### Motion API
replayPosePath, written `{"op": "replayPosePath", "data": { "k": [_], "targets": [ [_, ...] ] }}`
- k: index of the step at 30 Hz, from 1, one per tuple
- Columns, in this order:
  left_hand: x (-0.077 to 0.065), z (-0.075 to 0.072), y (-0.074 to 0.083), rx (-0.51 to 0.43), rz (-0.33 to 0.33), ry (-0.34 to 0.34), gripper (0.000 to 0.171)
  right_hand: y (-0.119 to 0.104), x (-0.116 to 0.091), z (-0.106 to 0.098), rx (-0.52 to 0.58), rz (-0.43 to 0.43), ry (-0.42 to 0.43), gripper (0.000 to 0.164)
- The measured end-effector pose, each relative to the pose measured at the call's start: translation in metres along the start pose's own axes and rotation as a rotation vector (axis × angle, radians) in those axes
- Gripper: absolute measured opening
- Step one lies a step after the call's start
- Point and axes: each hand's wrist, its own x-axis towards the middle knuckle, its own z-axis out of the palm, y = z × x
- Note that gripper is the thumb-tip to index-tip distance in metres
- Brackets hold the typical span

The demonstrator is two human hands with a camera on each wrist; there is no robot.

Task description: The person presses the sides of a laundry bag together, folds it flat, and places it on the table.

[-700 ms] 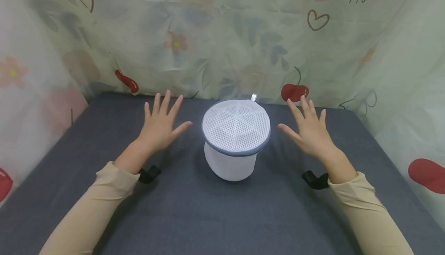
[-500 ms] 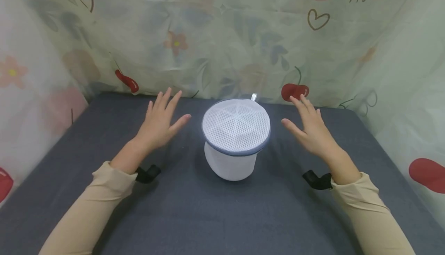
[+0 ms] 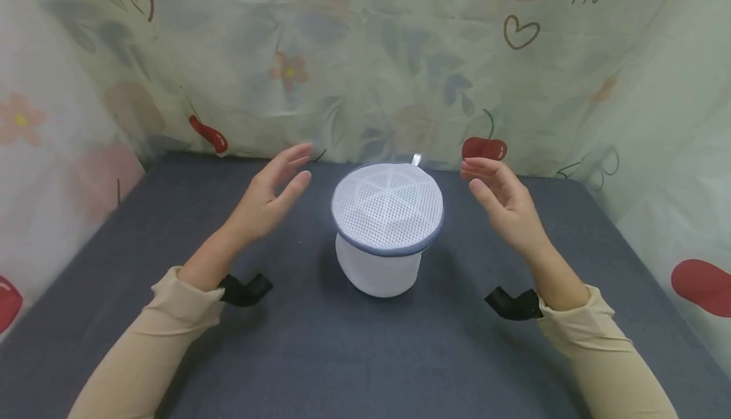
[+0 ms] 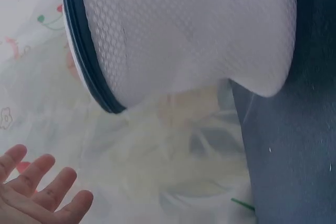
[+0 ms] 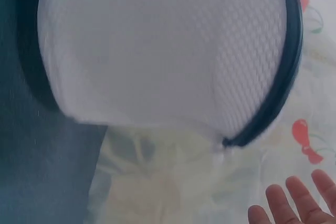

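Observation:
A white mesh laundry bag (image 3: pixel 387 209) stands upright in the middle of the table in the head view. It has a round honeycomb top, a dark blue zip rim and a small pale tab at the back. To its left hovers my left hand (image 3: pixel 265 197), fingers loosely bent and apart from the bag. On the other side my right hand (image 3: pixel 505 206) is raised likewise, touching nothing. The left wrist view shows the bag's side (image 4: pixel 189 30) with my left fingers below it. In the right wrist view the bag's side (image 5: pixel 131 51) fills the upper part.
A dark grey cloth covers the table (image 3: pixel 365 362). Patterned curtains (image 3: pixel 365 57) hang at the back and both sides. Each wrist carries a black strap-like piece, one at the left wrist (image 3: pixel 247 290) and one at the right wrist (image 3: pixel 514 305).
Both hands have turned from spread fingers with backs up to palms facing inward, fingers bent closer together. The laundry bag has not moved.

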Motion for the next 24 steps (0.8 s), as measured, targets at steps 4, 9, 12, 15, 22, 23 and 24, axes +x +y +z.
{"op": "replayPosePath", "data": {
  "k": [4, 9, 12, 15, 22, 23, 24],
  "targets": [
    [0.0, 0.007, 0.004, -0.092, -0.003, -0.037, 0.045, -0.002, -0.001, 0.008, 0.011, 0.048, -0.026, 0.035],
    [0.0, 0.016, 0.003, -0.089, -0.021, -0.086, 0.047, -0.001, -0.002, 0.018, -0.042, 0.075, -0.057, 0.04],
    [0.0, 0.022, 0.002, -0.071, -0.013, -0.114, 0.049, 0.001, -0.002, 0.023, -0.054, 0.05, -0.07, 0.044],
    [0.001, 0.027, 0.001, -0.049, -0.001, -0.144, 0.05, 0.004, -0.002, 0.028, -0.074, 0.028, -0.08, 0.046],
    [0.0, 0.037, -0.001, -0.002, -0.032, -0.217, 0.056, 0.008, -0.001, 0.035, -0.139, 0.043, -0.115, 0.052],
    [0.0, 0.038, -0.002, 0.007, -0.041, -0.227, 0.056, 0.009, -0.001, 0.036, -0.146, 0.046, -0.119, 0.053],
    [0.0, 0.039, -0.003, 0.015, -0.049, -0.235, 0.057, 0.008, -0.001, 0.037, -0.149, 0.048, -0.124, 0.054]
  ]
}}
